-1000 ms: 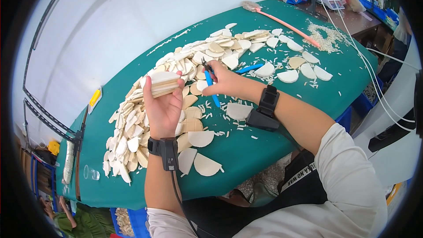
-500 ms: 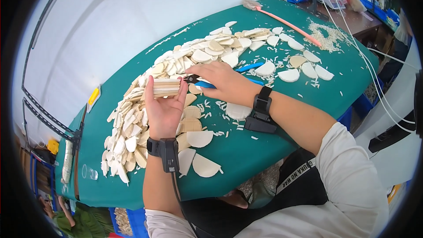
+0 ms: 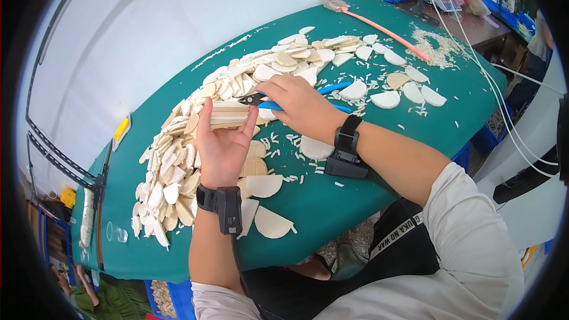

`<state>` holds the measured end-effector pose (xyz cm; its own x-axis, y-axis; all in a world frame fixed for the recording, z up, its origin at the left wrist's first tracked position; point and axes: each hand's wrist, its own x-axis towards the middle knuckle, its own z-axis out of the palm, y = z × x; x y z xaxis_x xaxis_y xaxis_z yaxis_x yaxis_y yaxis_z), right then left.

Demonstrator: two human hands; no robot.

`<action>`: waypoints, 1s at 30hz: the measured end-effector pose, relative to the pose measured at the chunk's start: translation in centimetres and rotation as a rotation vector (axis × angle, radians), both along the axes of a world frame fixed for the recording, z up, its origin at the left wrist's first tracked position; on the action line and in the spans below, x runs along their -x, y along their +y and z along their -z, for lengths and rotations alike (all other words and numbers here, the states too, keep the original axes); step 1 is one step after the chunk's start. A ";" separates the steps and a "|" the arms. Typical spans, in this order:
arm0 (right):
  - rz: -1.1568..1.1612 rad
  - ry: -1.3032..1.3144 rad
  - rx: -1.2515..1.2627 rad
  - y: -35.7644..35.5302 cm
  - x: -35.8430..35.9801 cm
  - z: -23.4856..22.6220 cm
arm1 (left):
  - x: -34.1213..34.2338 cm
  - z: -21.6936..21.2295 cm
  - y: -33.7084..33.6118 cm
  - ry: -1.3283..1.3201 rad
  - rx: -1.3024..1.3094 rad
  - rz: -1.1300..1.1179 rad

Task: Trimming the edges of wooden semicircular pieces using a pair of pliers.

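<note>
A small stack of thin cream and white half-round pieces [image 3: 229,114] rests edge-on in my left hand [image 3: 224,151], held between thumb and fingers. My right hand [image 3: 303,104] is closed around cutting nippers [image 3: 335,88] with blue handles. Their dark jaws are at the right end of the stack; whether they touch it I cannot tell. Behind both hands a long heap of similar pale pieces [image 3: 284,59] curves along the green table [image 3: 332,201]. Several larger half-rounds [image 3: 274,220] lie below my left hand, to its right.
A brush with a pink handle [image 3: 385,28] lies at the far right beside a pile of small offcuts [image 3: 435,47]. More short offcuts dot the table. A clear plastic cup [image 3: 117,233] is at the left. White cables [image 3: 474,53] hang over the right side.
The nippers' jaws have drawn slightly back and more of them shows by the stack. My left hand has turned a little, tilting the stack. The whole view has shifted slightly.
</note>
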<state>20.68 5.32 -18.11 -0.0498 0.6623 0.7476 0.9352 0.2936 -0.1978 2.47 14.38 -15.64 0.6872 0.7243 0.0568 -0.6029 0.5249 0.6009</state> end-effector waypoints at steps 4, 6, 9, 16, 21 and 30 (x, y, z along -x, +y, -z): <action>0.059 -0.086 -0.037 -0.3 -0.3 0.0 | -0.2 -0.3 -0.5 0.037 -0.040 0.015; 0.046 -0.153 -0.035 -0.3 -0.5 0.2 | -0.2 -0.1 -0.5 0.046 -0.055 0.018; 0.054 -0.147 -0.023 -0.3 -0.5 0.3 | -0.4 -0.2 -0.6 0.057 -0.066 0.019; 0.087 -0.146 -0.020 -0.3 -0.4 0.3 | -0.4 -0.5 -1.0 0.030 -0.022 0.011; 0.097 -0.138 0.006 -0.3 -0.3 0.2 | -0.3 0.3 -0.9 0.023 -0.130 -0.019; 0.098 -0.177 -0.017 -0.3 -0.2 0.1 | -0.6 -0.5 -1.7 0.009 -0.045 -0.036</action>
